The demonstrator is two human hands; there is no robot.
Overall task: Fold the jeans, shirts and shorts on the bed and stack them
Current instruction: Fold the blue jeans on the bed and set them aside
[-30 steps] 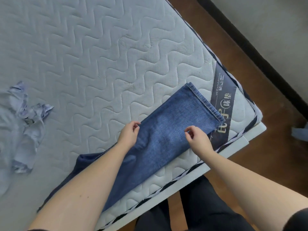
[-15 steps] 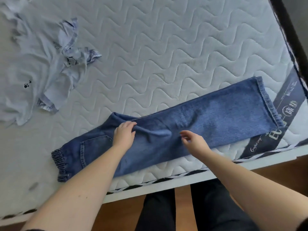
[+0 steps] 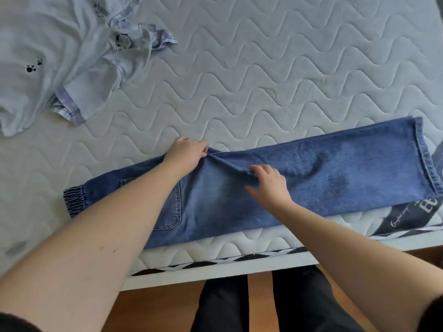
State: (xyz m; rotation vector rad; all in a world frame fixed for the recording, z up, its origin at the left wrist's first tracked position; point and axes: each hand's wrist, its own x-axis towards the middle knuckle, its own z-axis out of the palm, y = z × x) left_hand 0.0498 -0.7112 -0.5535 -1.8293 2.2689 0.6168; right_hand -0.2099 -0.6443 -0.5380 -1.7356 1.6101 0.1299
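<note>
One pair of jeans (image 3: 311,178) — one pale shirt (image 3: 60,56) — two hands

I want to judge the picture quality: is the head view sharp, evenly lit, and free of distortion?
Head view: soft daylight, no glare; the jeans and the left hand read clearly, the right hand slightly soft; the pale shirt looks washed out; the wide lens bends the mattress edge.
</note>
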